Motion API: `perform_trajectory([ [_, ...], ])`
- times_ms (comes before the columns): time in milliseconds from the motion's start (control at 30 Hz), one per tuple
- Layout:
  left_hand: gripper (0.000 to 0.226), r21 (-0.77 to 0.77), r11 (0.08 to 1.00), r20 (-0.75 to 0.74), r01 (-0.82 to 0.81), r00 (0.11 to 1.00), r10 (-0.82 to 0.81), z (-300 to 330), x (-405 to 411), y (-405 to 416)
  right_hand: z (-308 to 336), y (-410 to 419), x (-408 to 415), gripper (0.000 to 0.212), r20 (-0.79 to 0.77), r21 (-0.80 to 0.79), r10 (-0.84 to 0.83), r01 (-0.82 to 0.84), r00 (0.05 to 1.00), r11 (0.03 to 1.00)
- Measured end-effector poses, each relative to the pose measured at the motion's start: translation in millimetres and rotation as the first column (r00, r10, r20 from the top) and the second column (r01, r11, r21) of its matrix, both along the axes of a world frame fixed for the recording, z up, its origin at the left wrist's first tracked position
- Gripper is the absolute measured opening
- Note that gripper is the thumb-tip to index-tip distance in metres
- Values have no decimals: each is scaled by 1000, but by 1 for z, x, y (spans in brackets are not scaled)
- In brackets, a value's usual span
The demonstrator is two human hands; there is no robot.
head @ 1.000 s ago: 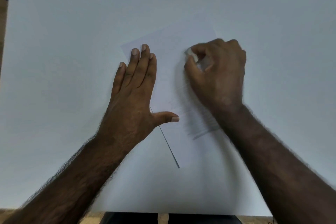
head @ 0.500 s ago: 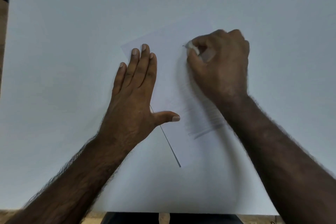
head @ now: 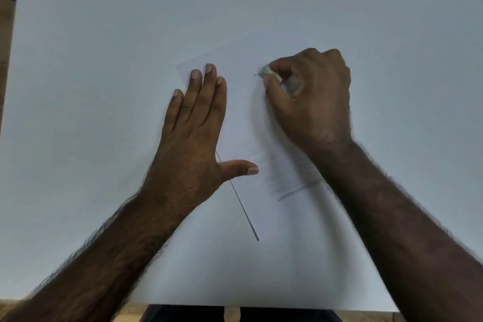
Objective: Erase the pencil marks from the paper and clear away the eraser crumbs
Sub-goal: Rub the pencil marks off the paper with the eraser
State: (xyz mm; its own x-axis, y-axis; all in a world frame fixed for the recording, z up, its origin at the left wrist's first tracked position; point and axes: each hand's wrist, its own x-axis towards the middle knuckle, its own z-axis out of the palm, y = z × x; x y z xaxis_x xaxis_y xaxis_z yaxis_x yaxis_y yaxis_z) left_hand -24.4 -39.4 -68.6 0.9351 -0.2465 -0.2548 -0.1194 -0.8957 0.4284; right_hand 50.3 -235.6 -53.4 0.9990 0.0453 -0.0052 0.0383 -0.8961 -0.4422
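The white paper (head: 240, 117) is lying flat and skewed on the white surface, its left edge showing as a thin dark line. Faint grey pencil marks (head: 290, 178) are streaking its lower right part. The small pale eraser (head: 270, 74) is sitting against the sheet's upper area.

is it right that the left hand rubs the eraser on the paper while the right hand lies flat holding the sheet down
Not quite: the hands are swapped. In the head view the right hand pinches the eraser against the paper, while the left hand lies flat holding the sheet down.
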Motion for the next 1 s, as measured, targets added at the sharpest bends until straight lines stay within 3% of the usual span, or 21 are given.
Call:
perform_trajectory([
  [300, 131, -9, 1000, -13, -10, 1000, 10, 7, 0, -3, 1, -19, -39, 8, 12, 83, 8, -9, 1000, 996],
  [467, 108, -147, 989, 28, 4, 1000, 0, 11, 12, -11, -2, -18, -37, 10, 23, 116, -10, 8, 1000, 993],
  [567, 107, -187, 982, 6, 39, 999, -39, 5, 21, -15, -1, -18, -39, 12, 8, 103, -12, 11, 1000, 995],
  [833, 114, -128, 991, 15, 32, 999, -30, -7, 23, -15, 7, -8, -68, 13, -49, 55, 239, -236, 970, 970],
  [1000, 118, -134, 990, -13, 32, 999, -34, -2, 23, -16, 5, -26, -16, 15, 39, -67, 13, -11, 999, 998],
])
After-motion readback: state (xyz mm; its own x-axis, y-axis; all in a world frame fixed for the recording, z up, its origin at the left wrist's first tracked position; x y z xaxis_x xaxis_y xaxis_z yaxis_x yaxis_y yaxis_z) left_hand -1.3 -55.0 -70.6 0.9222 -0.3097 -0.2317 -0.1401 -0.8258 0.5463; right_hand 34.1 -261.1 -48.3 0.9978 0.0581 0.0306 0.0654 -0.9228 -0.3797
